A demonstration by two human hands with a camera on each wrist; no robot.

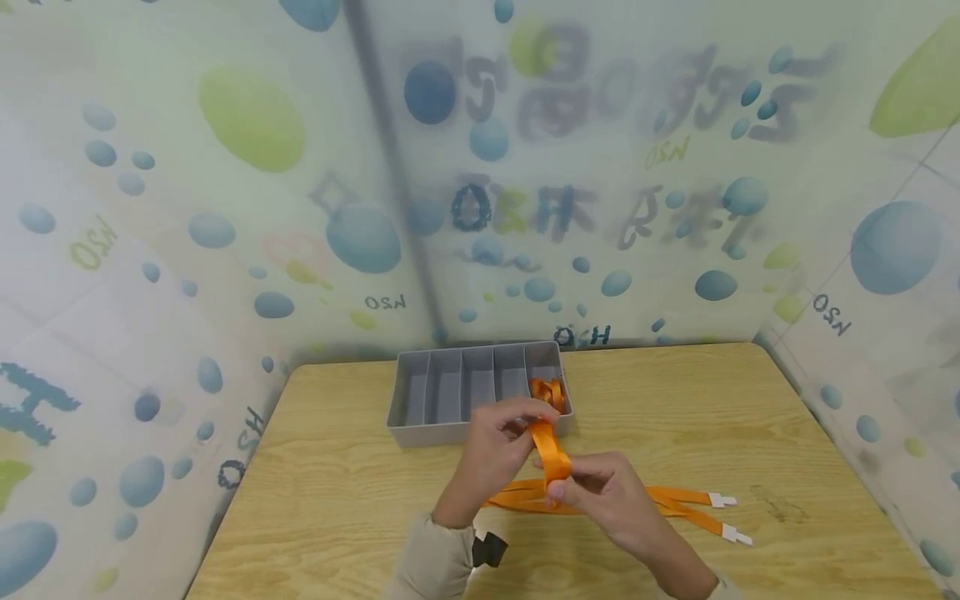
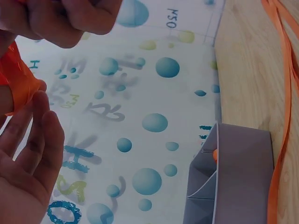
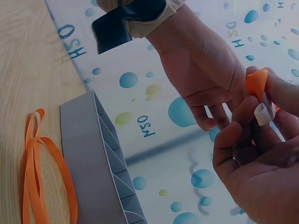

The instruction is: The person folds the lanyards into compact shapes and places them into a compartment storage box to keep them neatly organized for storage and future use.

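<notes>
An orange lanyard (image 1: 551,454), gathered into a flat looped strip, is held between both hands above the table. My left hand (image 1: 502,442) pinches its upper end, while my right hand (image 1: 611,500) pinches the lower part between thumb and fingers. In the right wrist view a white plastic clip (image 3: 263,114) shows beside the orange band (image 3: 256,83) at the right hand's fingers. Under the hands, more orange lanyards (image 1: 682,496) lie stretched across the table with white clips (image 1: 737,535) at their right ends. The hands hide part of them.
Behind the hands, against the back wall, stands a grey divided box (image 1: 427,435). Its rightmost compartment contains a coiled orange lanyard (image 1: 549,392). Patterned walls (image 1: 480,292) enclose the wooden table (image 1: 330,500) at the back and sides.
</notes>
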